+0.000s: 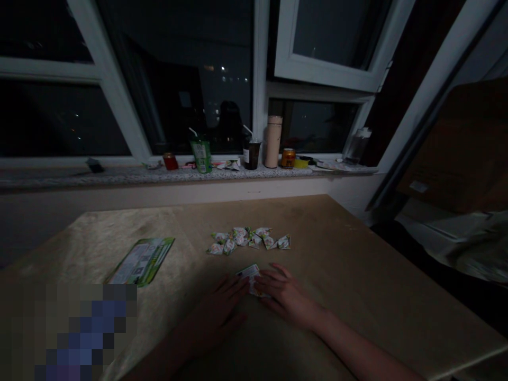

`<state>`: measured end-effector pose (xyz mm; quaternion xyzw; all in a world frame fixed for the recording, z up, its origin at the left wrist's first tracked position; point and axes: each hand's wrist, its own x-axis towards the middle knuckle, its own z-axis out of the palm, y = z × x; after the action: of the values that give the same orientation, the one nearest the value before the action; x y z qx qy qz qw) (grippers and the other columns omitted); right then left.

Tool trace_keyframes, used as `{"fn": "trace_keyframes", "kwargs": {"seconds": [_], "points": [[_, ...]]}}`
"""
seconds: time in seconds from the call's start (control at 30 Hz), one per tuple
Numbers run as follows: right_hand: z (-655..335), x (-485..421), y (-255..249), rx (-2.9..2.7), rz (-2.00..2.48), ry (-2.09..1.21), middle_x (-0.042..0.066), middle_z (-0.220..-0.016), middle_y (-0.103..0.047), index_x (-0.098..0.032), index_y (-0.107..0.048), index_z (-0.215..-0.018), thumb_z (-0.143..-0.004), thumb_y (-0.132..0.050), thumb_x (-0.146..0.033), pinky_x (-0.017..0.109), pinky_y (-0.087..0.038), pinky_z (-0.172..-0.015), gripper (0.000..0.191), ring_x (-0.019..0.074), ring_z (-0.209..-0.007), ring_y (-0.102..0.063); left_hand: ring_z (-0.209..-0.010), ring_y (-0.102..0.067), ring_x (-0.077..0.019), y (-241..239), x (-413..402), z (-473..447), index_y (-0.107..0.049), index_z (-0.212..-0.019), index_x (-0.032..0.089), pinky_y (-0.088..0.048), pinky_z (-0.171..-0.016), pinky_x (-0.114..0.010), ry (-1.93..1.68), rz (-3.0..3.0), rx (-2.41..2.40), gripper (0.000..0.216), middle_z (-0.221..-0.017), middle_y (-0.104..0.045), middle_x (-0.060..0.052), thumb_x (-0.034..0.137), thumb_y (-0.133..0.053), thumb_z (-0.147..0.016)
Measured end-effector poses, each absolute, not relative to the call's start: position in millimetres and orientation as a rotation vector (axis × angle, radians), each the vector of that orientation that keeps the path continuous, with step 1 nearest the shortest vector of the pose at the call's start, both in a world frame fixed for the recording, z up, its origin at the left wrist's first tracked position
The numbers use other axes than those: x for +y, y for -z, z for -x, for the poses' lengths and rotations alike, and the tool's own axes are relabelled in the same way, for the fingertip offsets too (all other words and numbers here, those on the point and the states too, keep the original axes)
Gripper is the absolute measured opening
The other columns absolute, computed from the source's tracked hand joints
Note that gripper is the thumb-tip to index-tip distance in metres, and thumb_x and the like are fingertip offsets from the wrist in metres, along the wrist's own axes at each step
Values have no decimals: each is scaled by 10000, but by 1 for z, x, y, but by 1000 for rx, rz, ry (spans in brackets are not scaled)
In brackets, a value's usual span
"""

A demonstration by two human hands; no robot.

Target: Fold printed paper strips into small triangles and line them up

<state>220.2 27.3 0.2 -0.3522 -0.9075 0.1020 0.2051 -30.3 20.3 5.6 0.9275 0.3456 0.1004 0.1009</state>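
L hand (218,307) & R hand (291,297), fingers stretched, rest on small wrapper (251,273), on table (341,248) near small packs (241,236); uneven push w/ both could prob. crease or tear it.

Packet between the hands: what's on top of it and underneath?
The right hand partly covers the packet; the left hand is at its left edge. The covered part and anything underneath cannot be seen.
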Motion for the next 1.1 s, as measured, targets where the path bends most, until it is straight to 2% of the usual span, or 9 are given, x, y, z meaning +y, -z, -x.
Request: {"fn": "trace_keyframes", "kwargs": {"seconds": [0.2,0.3,0.43,0.53,0.6,0.77,0.9,1.1], "points": [[-218,25,-1,-2481,922,-276,-2,-1140,-675,-271,-624,-1127,-966,-429,-289,415,-189,-1125,253,159,-1150,-528,-1292,-414,-231,-4,20,27,-372,-1406,258,-272,-1103,-447,-349,-2778,1023,484,-1438,-428,-28,314,-475,-937],[-216,24,-4,-2474,899,-327,0,-1075,-699,-266,-631,-1105,-965,-435,-280,406,-194,-1117,241,161,-1112,-551,-1207,-510,-220,-6,21,20,-501,-1302,252,-318,-1078,-442,-349,-2816,1051,373,-1329,-553,-27,274,-483,-929],[-216,21,-8,-2457,856,-376,1,-1057,-703,-264,-627,-1105,-961,-444,-275,396,-178,-1118,233,156,-1112,-551,-1048,-625,-201,-8,25,13,-621,-1133,218,-416,-1004,-411,-376,-2858,1041,285,-1155,-671,-35,209,-389,-968],[-217,20,-10,-2449,826,-425,25,-1116,-678,-252,-616,-1125,-904,-546,-340,396,-192,-1113,248,177,-1139,-536,-975,-658,-199,-4,26,13,-638,-1106,188,-477,-935,-366,-491,-2860,1005,328,-1104,-692,-55,210,-332,-992],[-217,20,-10,-2429,820,-452,45,-1123,-670,-234,-620,-1119,-871,-593,-351,368,-254,-1083,275,181,-1104,-556,-955,-665,-206,-2,26,15,-648,-1095,189,-491,-915,-356,-554,-2837,993,335,-1086,-699,-51,237,-330,-999],[-216,25,-2,-2370,814,-460,30,-1045,-696,-232,-635,-1082,-911,-537,-245,292,-373,-958,199,153,-1028,-590,-881,-682,-205,-5,23,16,-670,-1048,217,-530,-835,-333,-595,-2784,1007,381,-1009,-719,-36,316,-304,-1008],[-216,26,2,-2325,867,-442,35,-958,-715,-227,-662,-1022,-913,-540,-293,310,-405,-895,177,170,-958,-617,-885,-680,-197,-9,21,16,-663,-1073,243,-531,-817,-314,-603,-2638,1040,357,-1032,-715,-19,355,-332,-998],[-213,25,-1,-2176,885,-510,42,-849,-712,-205,-682,-898,-935,-486,-386,295,-438,-810,269,163,-837,-642,-909,-664,-209,-6,19,20,-649,-1117,278,-506,-844,-327,-573,-2501,1145,299,-1050,-708,6,353,-404,-961]]}}
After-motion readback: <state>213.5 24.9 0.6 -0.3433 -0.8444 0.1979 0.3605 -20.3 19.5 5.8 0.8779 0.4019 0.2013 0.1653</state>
